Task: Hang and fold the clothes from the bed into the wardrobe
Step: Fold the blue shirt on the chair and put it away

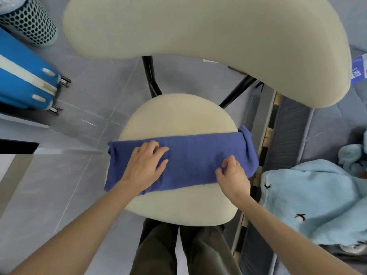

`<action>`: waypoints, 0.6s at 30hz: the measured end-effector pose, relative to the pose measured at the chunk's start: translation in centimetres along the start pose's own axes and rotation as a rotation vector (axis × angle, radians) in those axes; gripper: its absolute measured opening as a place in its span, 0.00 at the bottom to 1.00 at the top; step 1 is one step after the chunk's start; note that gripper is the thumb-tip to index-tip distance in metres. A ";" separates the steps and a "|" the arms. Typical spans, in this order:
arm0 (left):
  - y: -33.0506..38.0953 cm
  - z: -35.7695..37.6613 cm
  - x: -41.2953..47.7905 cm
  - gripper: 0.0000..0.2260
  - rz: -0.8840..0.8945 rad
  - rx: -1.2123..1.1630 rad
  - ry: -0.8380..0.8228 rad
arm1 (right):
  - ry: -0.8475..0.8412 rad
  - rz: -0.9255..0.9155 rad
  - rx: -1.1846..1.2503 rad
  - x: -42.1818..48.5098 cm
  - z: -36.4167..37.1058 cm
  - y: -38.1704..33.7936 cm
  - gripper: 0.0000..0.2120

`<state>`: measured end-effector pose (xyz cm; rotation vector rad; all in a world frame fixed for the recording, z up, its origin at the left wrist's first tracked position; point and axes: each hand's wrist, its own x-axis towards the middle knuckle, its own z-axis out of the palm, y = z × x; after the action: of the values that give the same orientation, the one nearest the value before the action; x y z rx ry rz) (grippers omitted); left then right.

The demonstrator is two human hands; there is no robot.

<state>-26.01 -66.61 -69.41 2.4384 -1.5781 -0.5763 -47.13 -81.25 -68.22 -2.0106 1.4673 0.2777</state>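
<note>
Folded blue garment (190, 157) lies flat across the cream chair seat (178, 116).

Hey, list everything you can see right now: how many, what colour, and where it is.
blue cloth: one, violet-blue, folded into a band across the chair seat
chair: one, cream with black frame, centre
pale garment: one, light blue with small dark marks, on the bed at right
bed: one, grey, right side
suitcase: one, blue with a white band, on the floor at left
perforated bin: one, teal, top left corner
trousers: one pair, dark, bottom centre
left hand: one, flat on the cloth's left part
right hand: one, pinching the cloth's right part
</note>
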 end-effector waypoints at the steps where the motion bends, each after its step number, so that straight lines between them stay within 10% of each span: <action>1: 0.7 0.0 1.4 0.17 -0.007 -0.027 -0.003 | 0.006 0.119 0.141 -0.5 0.7 -0.4 0.07; 9: 3.7 2.7 8.9 0.19 -0.114 -0.072 -0.256 | -0.190 0.968 1.030 -2.1 5.3 -3.9 0.19; 18: 1.1 3.0 6.5 0.14 -0.223 -0.352 -0.255 | -0.086 0.790 1.086 0.5 6.4 -5.6 0.15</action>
<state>-25.80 -72.75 -73.17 2.3498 -1.1598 -1.1379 -40.65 -76.77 -71.51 -0.5323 1.7408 -0.1216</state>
